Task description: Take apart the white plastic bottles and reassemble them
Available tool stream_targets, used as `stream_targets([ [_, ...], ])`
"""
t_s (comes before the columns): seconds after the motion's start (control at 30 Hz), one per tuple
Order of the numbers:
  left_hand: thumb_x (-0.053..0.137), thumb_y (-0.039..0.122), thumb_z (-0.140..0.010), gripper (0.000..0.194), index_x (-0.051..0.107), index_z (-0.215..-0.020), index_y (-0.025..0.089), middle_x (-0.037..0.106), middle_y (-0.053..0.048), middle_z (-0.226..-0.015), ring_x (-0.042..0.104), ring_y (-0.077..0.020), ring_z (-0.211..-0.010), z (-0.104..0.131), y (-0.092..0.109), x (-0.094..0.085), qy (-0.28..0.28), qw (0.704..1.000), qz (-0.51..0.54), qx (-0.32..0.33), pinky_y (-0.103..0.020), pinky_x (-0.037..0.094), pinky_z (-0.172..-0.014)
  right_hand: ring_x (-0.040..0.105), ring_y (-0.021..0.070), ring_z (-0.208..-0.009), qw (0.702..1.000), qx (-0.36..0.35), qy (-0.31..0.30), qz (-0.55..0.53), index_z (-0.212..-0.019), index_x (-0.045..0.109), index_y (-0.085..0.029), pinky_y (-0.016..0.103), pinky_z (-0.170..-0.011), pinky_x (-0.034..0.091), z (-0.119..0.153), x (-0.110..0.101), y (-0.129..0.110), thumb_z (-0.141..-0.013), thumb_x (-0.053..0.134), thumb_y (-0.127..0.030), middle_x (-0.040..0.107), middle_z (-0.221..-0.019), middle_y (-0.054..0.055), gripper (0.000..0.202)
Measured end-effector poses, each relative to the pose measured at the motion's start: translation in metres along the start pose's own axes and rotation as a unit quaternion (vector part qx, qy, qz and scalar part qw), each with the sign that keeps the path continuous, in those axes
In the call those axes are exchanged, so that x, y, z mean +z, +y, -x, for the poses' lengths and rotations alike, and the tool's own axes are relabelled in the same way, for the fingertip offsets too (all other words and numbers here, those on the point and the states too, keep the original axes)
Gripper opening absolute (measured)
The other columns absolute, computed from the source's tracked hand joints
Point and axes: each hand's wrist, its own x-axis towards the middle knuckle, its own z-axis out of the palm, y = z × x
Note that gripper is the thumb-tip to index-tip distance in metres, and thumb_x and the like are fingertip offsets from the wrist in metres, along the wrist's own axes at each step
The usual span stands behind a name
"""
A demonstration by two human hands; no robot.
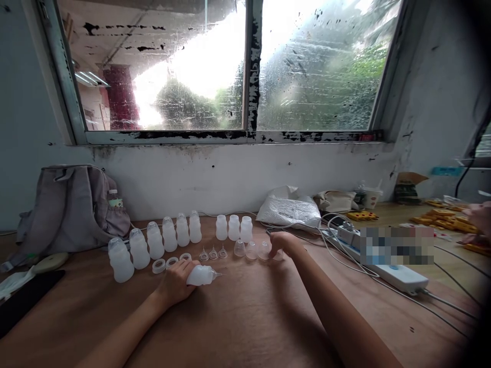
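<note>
My left hand (177, 282) is wrapped round a frosted bottle (201, 275) lying on its side, its clear pointed tip to the right. My right hand (281, 243) reaches to the right end of a row of clear domed caps (251, 250); its fingers are bent down at the last cap, and their grip is hidden. Several capped bottles (155, 240) stand in a slanting row at the left. Three uncapped bottles (233, 227) stand behind the caps. White rings (158, 266) lie beside my left hand, and three clear nipples (213, 253) sit in the middle.
A grey backpack (72, 209) and a black mat (28, 301) are at the left. A silvery packet (289, 209) lies by the wall. Cables and a white power strip (399, 276) run along the right, near yellow parts (445, 220) and another person's hand (479, 220).
</note>
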Motion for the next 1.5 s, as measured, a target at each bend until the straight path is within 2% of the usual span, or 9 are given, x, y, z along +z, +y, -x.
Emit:
stream_targets([
  [0.17,0.046,0.02,-0.069,0.033,0.048,-0.102,0.018,0.059,-0.008,-0.093,0.056,-0.0228,-0.083,0.0,0.0,0.001,0.006,1.0,-0.006,0.0,-0.033,0.044,-0.072,0.059,0.0276,-0.074,0.996,0.035,-0.067,0.041,-0.068,0.059,-0.016,0.035,-0.061,0.045,-0.009,0.009,0.0,-0.033,0.078,-0.023,0.06,-0.074,0.006,0.04],
  [0.4,0.047,0.018,-0.068,0.034,0.048,-0.102,0.017,0.059,-0.007,-0.095,0.055,-0.0229,-0.085,0.0,0.0,0.0,-0.004,1.0,0.0,-0.002,-0.034,0.043,-0.074,0.055,0.0283,-0.086,0.996,0.031,-0.07,0.052,-0.083,0.057,-0.016,0.034,-0.066,0.043,-0.01,0.009,0.002,-0.04,0.076,-0.031,0.058,-0.089,0.008,0.049],
  [0.57,0.047,0.019,-0.068,0.035,0.048,-0.103,0.018,0.059,-0.008,-0.095,0.055,-0.0229,-0.085,0.001,0.0,0.001,0.01,1.0,0.002,0.0,-0.034,0.043,-0.074,0.048,0.0294,-0.098,0.998,-0.021,-0.053,0.035,-0.097,0.053,-0.019,0.033,-0.07,0.041,-0.006,0.003,-0.011,-0.041,0.075,-0.04,0.054,-0.1,0.008,0.063],
  [0.8,0.047,0.018,-0.068,0.034,0.049,-0.102,0.017,0.059,-0.008,-0.092,0.055,-0.0231,-0.083,0.0,-0.001,0.002,0.012,1.0,0.011,0.003,-0.034,0.044,-0.072,0.044,0.03,-0.103,0.998,-0.043,-0.016,0.036,-0.089,0.055,-0.021,0.039,-0.078,0.037,0.003,0.015,-0.036,-0.052,0.071,-0.035,0.053,-0.104,0.007,0.042],
  [0.93,0.047,0.02,-0.068,0.034,0.049,-0.102,0.017,0.059,-0.009,-0.092,0.055,-0.0237,-0.083,0.0,-0.001,0.002,0.009,1.0,0.011,0.003,-0.035,0.044,-0.072,0.045,0.0312,-0.102,0.999,-0.009,-0.009,0.049,-0.087,0.055,-0.018,0.041,-0.077,0.039,0.0,0.008,-0.026,-0.057,0.068,-0.035,0.053,-0.102,0.01,0.036],
  [1.1,0.048,0.022,-0.069,0.033,0.049,-0.102,0.017,0.059,-0.008,-0.092,0.055,-0.0242,-0.084,0.0,-0.001,0.002,0.003,1.0,0.006,0.0,-0.036,0.044,-0.072,0.056,0.0328,-0.085,0.995,0.057,-0.052,0.059,-0.073,0.057,-0.014,0.04,-0.063,0.044,-0.006,-0.004,-0.005,-0.042,0.074,-0.01,0.057,-0.085,0.011,0.035],
  [1.23,0.047,0.023,-0.07,0.032,0.05,-0.102,0.017,0.059,-0.008,-0.091,0.056,-0.0234,-0.083,0.002,-0.003,0.004,0.014,1.0,-0.004,-0.005,-0.035,0.045,-0.071,0.06,0.0277,-0.07,0.994,0.07,-0.072,0.047,-0.069,0.057,-0.014,0.037,-0.055,0.045,-0.006,-0.002,0.0,-0.044,0.072,-0.006,0.058,-0.072,0.007,0.029],
  [1.4,0.049,0.024,-0.07,0.034,0.049,-0.103,0.017,0.06,-0.009,-0.092,0.056,-0.0237,-0.082,0.002,-0.003,0.009,0.022,0.999,-0.026,-0.013,-0.035,0.045,-0.071,0.059,0.0287,-0.076,0.996,0.068,-0.03,0.038,-0.081,0.057,-0.014,0.038,-0.059,0.045,0.0,-0.006,-0.006,-0.047,0.072,-0.011,0.057,-0.085,0.01,0.037],
  [1.5,0.05,0.024,-0.068,0.037,0.048,-0.104,0.017,0.06,-0.009,-0.093,0.056,-0.0244,-0.082,0.001,-0.001,0.01,0.035,0.998,-0.044,-0.031,-0.035,0.045,-0.069,0.055,0.0293,-0.089,0.999,0.035,0.024,0.026,-0.094,0.054,-0.015,0.038,-0.069,0.043,0.009,-0.016,-0.024,-0.059,0.067,-0.025,0.051,-0.101,0.014,0.039],
])
